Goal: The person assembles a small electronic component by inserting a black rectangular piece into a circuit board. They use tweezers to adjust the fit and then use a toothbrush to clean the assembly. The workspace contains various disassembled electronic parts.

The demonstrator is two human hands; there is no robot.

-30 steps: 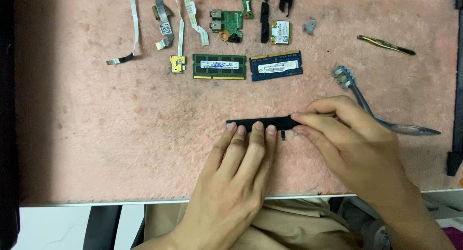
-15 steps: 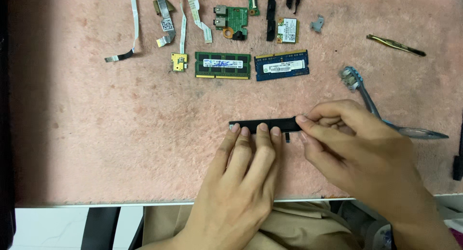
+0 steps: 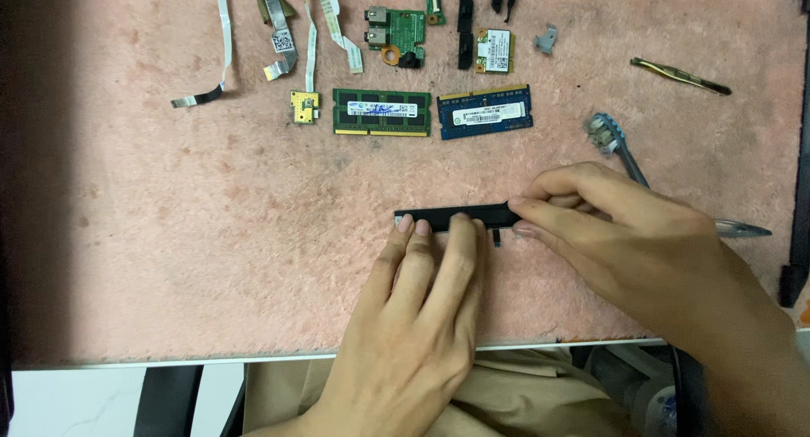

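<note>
A narrow black plastic strip (image 3: 456,213) lies on the pink mat (image 3: 211,234) near its front edge. My left hand (image 3: 422,319) rests flat on the mat, its fingertips pressing on the strip's near edge. My right hand (image 3: 624,234) pinches the strip's right end between thumb and fingers. A small tab shows under the strip, just right of my left fingertips.
Behind the strip lie a green memory module (image 3: 381,111) and a blue one (image 3: 484,111). Farther back are flat ribbon cables (image 3: 278,24), a green port board (image 3: 396,34), a small wireless card (image 3: 494,51) and tweezers (image 3: 679,74). A blue-tipped tool (image 3: 616,142) lies under my right hand.
The view has shifted slightly. Both hands stay on the black strip, with only small finger adjustments.
</note>
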